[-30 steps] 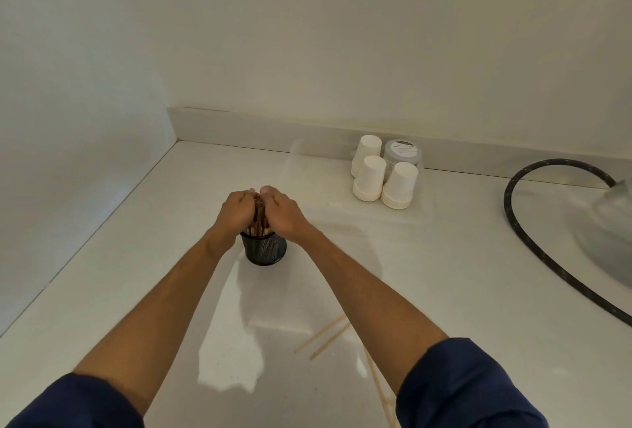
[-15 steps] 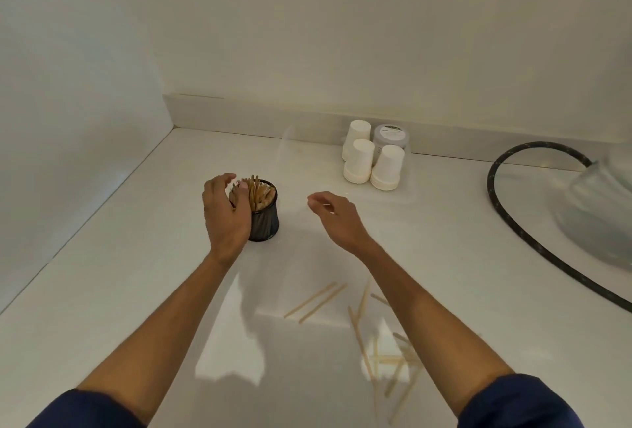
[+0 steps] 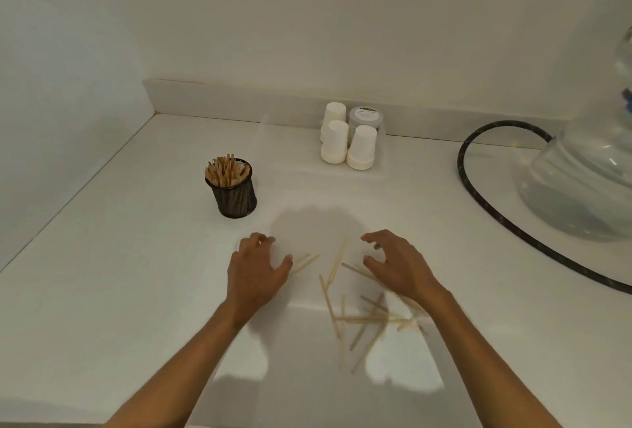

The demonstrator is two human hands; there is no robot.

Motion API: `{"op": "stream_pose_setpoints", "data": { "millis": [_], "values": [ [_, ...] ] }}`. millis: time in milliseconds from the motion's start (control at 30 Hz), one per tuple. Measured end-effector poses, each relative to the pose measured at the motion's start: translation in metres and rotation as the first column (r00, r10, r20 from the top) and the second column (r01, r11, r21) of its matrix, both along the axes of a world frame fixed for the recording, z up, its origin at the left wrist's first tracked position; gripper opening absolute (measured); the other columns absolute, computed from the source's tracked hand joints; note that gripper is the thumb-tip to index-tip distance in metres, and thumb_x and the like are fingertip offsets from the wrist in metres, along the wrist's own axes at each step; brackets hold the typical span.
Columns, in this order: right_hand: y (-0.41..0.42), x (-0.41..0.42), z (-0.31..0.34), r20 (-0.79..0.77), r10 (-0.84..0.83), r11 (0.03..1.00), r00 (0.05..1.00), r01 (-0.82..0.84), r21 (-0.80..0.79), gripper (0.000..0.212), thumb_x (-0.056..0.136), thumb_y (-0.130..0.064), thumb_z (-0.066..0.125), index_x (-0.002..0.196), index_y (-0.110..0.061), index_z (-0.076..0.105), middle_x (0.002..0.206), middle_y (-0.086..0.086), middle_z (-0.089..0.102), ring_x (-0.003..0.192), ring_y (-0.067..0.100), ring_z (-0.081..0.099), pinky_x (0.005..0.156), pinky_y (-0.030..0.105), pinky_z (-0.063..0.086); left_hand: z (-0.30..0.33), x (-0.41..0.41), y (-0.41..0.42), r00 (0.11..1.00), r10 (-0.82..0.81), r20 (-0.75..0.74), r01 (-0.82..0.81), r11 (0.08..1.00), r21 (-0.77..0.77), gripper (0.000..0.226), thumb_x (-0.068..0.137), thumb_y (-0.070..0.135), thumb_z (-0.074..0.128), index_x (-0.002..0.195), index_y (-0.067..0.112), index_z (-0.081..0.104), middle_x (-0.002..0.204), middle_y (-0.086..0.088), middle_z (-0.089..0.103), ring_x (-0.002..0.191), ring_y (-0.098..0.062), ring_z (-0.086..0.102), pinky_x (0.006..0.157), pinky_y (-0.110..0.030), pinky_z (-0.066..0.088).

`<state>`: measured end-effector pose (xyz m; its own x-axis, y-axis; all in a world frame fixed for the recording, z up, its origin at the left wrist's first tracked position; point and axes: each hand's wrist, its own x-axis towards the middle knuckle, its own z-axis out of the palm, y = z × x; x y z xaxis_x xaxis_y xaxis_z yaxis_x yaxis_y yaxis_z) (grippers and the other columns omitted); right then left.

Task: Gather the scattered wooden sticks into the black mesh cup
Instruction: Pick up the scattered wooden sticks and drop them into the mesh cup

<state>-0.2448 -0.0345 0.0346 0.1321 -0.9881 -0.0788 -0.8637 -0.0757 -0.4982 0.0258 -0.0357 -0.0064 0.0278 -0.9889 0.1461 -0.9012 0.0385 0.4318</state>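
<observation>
**Hands back at the scattered sticks**

White counter (image 3: 102, 291) in a corner carries the black mesh cup (image 3: 234, 193), now standing alone with a bundle of sticks upright inside. Both hands have left it since 1 second ago: the left hand (image 3: 254, 273) and right hand (image 3: 398, 268) hover with spread, loosely curled fingers, holding nothing, either side of the loose wooden sticks (image 3: 359, 315). Another gathering pass looks due; roughly 12 remain.

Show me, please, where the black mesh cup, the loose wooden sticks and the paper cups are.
black mesh cup (image 3: 235, 200), head view, on its mesh side wall.
loose wooden sticks (image 3: 363, 319), head view, on a stick in the scattered pile.
paper cups (image 3: 362, 145), head view, on the front right cup's side.
</observation>
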Motion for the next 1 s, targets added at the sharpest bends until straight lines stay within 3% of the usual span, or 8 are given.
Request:
{"op": "stream_pose_setpoints", "data": {
  "millis": [100, 233, 367, 500, 667, 800, 900, 1000],
  "values": [
    [0.024, -0.027, -0.003, -0.179, 0.083, 0.99, 0.98, -0.061, 0.123, 0.067, 0.085, -0.045, 0.062, 0.146, -0.026, 0.04, 0.15, -0.006, 0.038, 0.132, 0.016, 0.043, 0.103, 0.032, 0.037, -0.004, -0.009, 0.019, 0.987, -0.055, 0.148, 0.047, 0.997, 0.059, 0.047, 0.086, 0.045, 0.061, 0.117, 0.009, 0.065, 0.123, -0.007, 0.058, 0.113, -0.028, 0.053, 0.088, -0.038, 0.046],
    [0.052, -0.052, -0.01, -0.225, 0.134, 0.978, 0.965, -0.092, 0.187, 0.083, 0.075, -0.048, 0.069, 0.147, -0.025, 0.038, 0.149, -0.007, 0.032, 0.127, 0.017, 0.045, 0.098, 0.033, 0.042, -0.003, -0.02, 0.041, 0.984, -0.052, 0.169, 0.068, 0.994, -0.089, 0.017, 0.083, 0.022, 0.07, 0.091, 0.007, 0.072, 0.1, -0.009, 0.066, 0.089, -0.03, 0.062, 0.067, -0.037, 0.051],
    [0.069, -0.062, -0.02, -0.063, 0.051, 0.995, 0.997, -0.046, 0.091, 0.051, 0.083, -0.041, 0.069, 0.131, -0.031, 0.056, 0.131, -0.013, 0.046, 0.113, 0.012, 0.053, 0.089, 0.031, 0.048, -0.006, -0.03, 0.054, 0.991, -0.027, 0.133, 0.048, 0.987, -0.153, 0.004, 0.083, 0.008, 0.07, 0.081, 0.006, 0.073, 0.085, -0.005, 0.065, 0.075, -0.025, 0.06, 0.054, -0.031, 0.046],
    [0.074, -0.047, -0.03, 0.064, 0.012, 1.0, 0.998, -0.011, -0.014, 0.029, 0.09, -0.036, 0.067, 0.118, -0.027, 0.067, 0.115, -0.013, 0.056, 0.103, 0.01, 0.058, 0.081, 0.027, 0.047, -0.007, -0.042, 0.066, 0.996, -0.025, 0.086, 0.036, 0.99, -0.134, 0.008, 0.085, 0.011, 0.067, 0.081, 0.007, 0.071, 0.087, -0.003, 0.064, 0.076, -0.022, 0.061, 0.049, -0.03, 0.048],
    [0.066, -0.019, -0.039, 0.028, 0.033, 0.99, 0.999, -0.029, -0.136, 0.024, 0.097, -0.029, 0.056, 0.117, -0.023, 0.067, 0.114, -0.008, 0.059, 0.103, 0.013, 0.056, 0.084, 0.026, 0.042, -0.003, -0.058, 0.078, 0.991, -0.057, 0.121, 0.066, 0.995, -0.071, 0.04, 0.092, 0.047, 0.053, 0.095, 0.011, 0.07, 0.1, -0.002, 0.061, 0.085, -0.021, 0.059, 0.059, -0.029, 0.048],
    [0.064, -0.019, -0.04, -0.019, 0.103, 0.987, 0.995, -0.104, -0.122, 0.038, 0.094, -0.037, 0.052, 0.128, -0.023, 0.06, 0.125, -0.008, 0.055, 0.113, 0.013, 0.051, 0.091, 0.026, 0.035, -0.001, -0.071, 0.092, 0.971, -0.081, 0.223, 0.067, 0.995, 0.067, 0.089, 0.072, 0.088, 0.029, 0.113, 0.015, 0.061, 0.116, 0.002, 0.053, 0.101, -0.02, 0.052, 0.077, -0.031, 0.046],
    [0.069, -0.026, -0.042, -0.04, 0.174, 0.984, 0.984, -0.176, -0.042, 0.064, 0.078, -0.053, 0.051, 0.137, -0.029, 0.049, 0.135, -0.014, 0.044, 0.122, 0.008, 0.043, 0.096, 0.023, 0.027, -0.002, -0.076, 0.098, 0.968, -0.095, 0.231, 0.077, 0.993, 0.087, 0.104, 0.059, 0.097, 0.03, 0.121, 0.017, 0.057, 0.12, 0.003, 0.05, 0.107, -0.019, 0.049, 0.081, -0.031, 0.041],
    [0.07, -0.028, -0.045, -0.061, 0.196, 0.979, 0.979, -0.199, -0.047, 0.064, 0.08, -0.053, 0.058, 0.139, -0.03, 0.047, 0.138, -0.013, 0.042, 0.123, 0.009, 0.041, 0.096, 0.023, 0.028, -0.003, -0.079, 0.1, 0.966, -0.115, 0.233, 0.096, 0.991, 0.089, 0.099, 0.063, 0.092, 0.037, 0.127, 0.018, 0.054, 0.126, 0.004, 0.048, 0.112, -0.018, 0.047, 0.084, -0.029, 0.041]
  ]
}}
